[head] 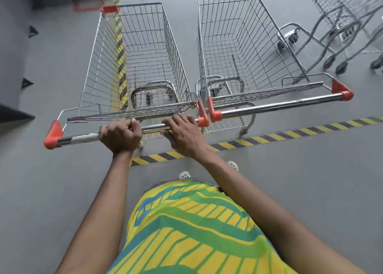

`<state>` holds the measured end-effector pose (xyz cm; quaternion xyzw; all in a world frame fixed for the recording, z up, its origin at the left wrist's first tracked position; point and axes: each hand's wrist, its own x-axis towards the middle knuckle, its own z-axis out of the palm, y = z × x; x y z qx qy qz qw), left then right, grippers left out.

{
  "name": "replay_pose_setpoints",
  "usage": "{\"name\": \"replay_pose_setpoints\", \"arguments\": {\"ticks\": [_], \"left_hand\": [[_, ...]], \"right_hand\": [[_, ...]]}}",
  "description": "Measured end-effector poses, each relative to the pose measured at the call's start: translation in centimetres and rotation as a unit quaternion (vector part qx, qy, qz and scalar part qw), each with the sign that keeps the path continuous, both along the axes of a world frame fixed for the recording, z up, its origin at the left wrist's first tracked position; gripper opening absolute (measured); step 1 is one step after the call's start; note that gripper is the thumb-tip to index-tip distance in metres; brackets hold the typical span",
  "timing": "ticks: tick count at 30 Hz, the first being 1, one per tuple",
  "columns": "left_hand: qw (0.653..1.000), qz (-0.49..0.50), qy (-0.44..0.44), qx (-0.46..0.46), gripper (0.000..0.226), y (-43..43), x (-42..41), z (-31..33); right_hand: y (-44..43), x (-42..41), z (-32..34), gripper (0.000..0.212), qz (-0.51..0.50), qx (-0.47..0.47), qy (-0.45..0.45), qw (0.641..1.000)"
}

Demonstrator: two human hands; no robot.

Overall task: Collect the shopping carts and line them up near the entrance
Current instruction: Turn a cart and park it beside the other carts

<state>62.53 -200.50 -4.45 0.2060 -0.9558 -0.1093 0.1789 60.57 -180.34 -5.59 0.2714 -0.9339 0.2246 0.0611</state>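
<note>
Both arms reach forward. The left hand [120, 135], knuckles up, is fisted tight round the handle [153, 126] of the left cart [134, 55]. The right hand [183, 137] lies over the same bar, fingers curled across it, thumb beneath. A second cart [244, 45] stands just beside it, on the right.

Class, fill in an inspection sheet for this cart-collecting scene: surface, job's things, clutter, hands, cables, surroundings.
Surface: grey floor, with a black-and-yellow hazard stripe across it.
Job's things: left cart and right cart stand side by side, both empty, handle ends close together; third cart far right, angled.
Clutter: nothing seen.
Hands: left hand and right hand both grip the left cart's handle.
Cables: nothing seen.
Surroundings: blurred red frame top left; a second striped line behind the left cart.
</note>
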Motion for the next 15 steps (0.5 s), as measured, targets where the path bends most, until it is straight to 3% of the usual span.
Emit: {"name": "replay_pose_setpoints", "arguments": {"ticks": [5,15], "left_hand": [[1.000,-0.001,-0.001,0.023,0.039,-0.1,-1.6,0.5],[1.000,-0.002,-0.002,0.030,0.035,0.3,-1.8,0.3]], "right_hand": [[-0.3,-1.3,0.0,0.030,-0.004,-0.006,0.016,1.000],[0.1,-1.7,-0.1,0.029,-0.012,-0.013,0.014,1.000]]}}
